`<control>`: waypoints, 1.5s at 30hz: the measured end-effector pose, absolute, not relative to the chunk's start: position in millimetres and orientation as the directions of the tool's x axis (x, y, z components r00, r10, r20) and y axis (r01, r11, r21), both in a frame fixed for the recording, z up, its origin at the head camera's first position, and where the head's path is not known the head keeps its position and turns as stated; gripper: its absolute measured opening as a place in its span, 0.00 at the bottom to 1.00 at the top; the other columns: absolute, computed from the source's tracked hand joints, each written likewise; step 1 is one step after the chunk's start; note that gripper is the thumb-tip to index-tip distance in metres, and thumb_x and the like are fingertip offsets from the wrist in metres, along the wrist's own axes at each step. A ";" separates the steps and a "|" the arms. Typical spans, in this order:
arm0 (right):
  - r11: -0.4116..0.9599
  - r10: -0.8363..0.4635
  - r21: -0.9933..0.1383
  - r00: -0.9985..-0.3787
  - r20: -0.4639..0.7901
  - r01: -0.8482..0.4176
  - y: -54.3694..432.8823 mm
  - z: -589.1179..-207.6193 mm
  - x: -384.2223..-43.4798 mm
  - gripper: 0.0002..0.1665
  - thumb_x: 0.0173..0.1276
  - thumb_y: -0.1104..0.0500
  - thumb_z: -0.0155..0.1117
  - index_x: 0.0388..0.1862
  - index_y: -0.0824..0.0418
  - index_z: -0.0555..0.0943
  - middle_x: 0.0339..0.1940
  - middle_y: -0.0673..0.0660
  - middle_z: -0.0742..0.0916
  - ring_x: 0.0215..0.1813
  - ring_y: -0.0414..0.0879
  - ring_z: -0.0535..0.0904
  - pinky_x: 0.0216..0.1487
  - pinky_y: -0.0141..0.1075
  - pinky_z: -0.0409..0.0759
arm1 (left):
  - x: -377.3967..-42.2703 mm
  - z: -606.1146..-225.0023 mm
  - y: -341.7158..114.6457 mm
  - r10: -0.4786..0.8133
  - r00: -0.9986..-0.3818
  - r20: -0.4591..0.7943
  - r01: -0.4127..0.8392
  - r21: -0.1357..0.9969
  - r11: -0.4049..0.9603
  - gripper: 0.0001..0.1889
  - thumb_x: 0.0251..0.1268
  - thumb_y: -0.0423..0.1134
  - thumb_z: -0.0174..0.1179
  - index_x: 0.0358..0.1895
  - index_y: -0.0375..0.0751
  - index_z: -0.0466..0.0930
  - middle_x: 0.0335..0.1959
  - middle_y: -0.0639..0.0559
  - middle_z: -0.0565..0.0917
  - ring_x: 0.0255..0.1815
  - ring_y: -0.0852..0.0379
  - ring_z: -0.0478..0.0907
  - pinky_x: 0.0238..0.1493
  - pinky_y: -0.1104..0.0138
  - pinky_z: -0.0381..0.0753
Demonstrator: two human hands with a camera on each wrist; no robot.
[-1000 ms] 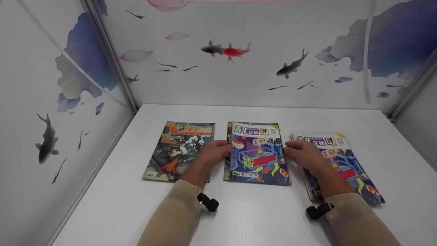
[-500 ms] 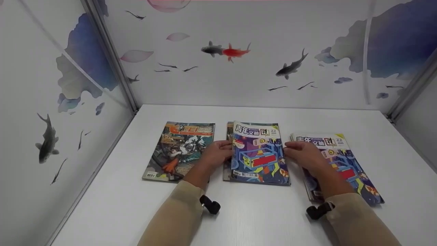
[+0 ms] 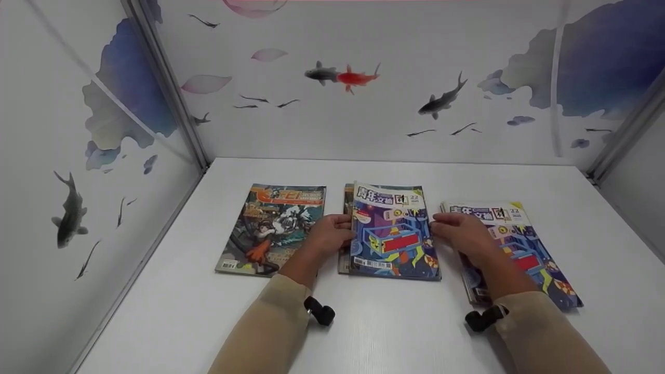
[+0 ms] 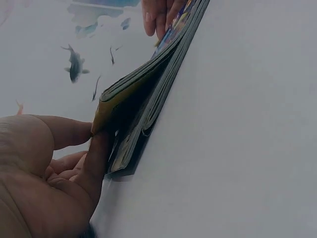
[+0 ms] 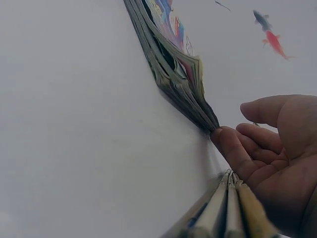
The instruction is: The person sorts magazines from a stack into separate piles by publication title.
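On the table's middle lies a magazine stack, with a blue-and-purple magazine [image 3: 396, 234] on top and a darker magazine [image 3: 344, 259] showing along its left side. My left hand [image 3: 328, 235] pinches the top magazine's spine; in the left wrist view the thumb is against it and a finger [image 4: 98, 153] under it. That spine edge stands raised above those below, leaving a wedge-shaped gap. On the other side, my right hand [image 3: 462, 234] touches the stack's open page edges with a fingertip [image 5: 218, 134]. Its thumb [image 5: 260, 110] is apart from the pages.
Left of the stack lies a magazine with an orange title [image 3: 275, 228], partly under my left forearm. To the right, a second pile topped by the same blue-and-purple cover [image 3: 527, 254] lies slanted beneath my right hand and wrist. White panels with painted fish [image 3: 441, 98] stand behind and at the sides.
My left hand has shifted slightly right and lifted the spine edge of the top magazine, which now tilts. The right hand has stayed at the page edges.
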State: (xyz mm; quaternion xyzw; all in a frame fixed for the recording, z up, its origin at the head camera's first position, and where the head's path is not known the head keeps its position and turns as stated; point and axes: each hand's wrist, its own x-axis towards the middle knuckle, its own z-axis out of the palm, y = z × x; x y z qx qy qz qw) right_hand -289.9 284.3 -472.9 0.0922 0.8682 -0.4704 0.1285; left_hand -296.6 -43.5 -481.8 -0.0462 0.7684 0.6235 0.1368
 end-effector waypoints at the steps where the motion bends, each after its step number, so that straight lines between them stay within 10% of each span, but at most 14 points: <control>1: 0.536 0.042 -0.795 -0.950 -0.310 0.283 283.9 -472.1 -289.6 0.36 0.77 0.36 0.65 0.80 0.43 0.74 0.81 0.57 0.77 0.80 0.59 0.71 0.75 0.55 0.72 | -297.2 -481.4 -43.2 0.094 -0.957 -0.275 -0.249 0.943 0.222 0.24 0.75 0.36 0.66 0.72 0.44 0.79 0.60 0.52 0.90 0.57 0.55 0.89 0.62 0.59 0.88; 24: 0.467 0.021 -0.837 -0.950 -0.311 0.284 281.1 -468.2 -289.5 0.35 0.81 0.43 0.64 0.82 0.46 0.71 0.75 0.57 0.83 0.73 0.54 0.81 0.81 0.54 0.71 | -302.3 -474.6 -48.7 0.195 -0.936 -0.294 -0.299 0.954 0.001 0.24 0.74 0.24 0.59 0.71 0.39 0.78 0.64 0.44 0.86 0.59 0.51 0.88 0.59 0.60 0.88; 38: 0.341 0.021 -0.904 -0.964 -0.265 0.256 294.2 -458.2 -285.4 0.36 0.79 0.41 0.66 0.82 0.48 0.73 0.75 0.56 0.81 0.61 0.46 0.82 0.57 0.34 0.83 | -294.5 -469.2 -39.5 0.226 -0.950 -0.215 -0.241 0.966 -0.091 0.25 0.76 0.27 0.59 0.73 0.40 0.76 0.64 0.45 0.85 0.60 0.52 0.87 0.62 0.60 0.88; 45: 0.272 -0.006 -0.923 -0.959 -0.284 0.272 318.9 -448.9 -280.7 0.35 0.81 0.43 0.63 0.82 0.50 0.71 0.59 0.43 0.88 0.55 0.40 0.86 0.57 0.33 0.86 | -280.9 -468.4 -14.5 0.240 -0.959 -0.149 -0.186 0.972 -0.140 0.24 0.76 0.28 0.61 0.72 0.40 0.76 0.62 0.45 0.85 0.60 0.52 0.86 0.63 0.60 0.88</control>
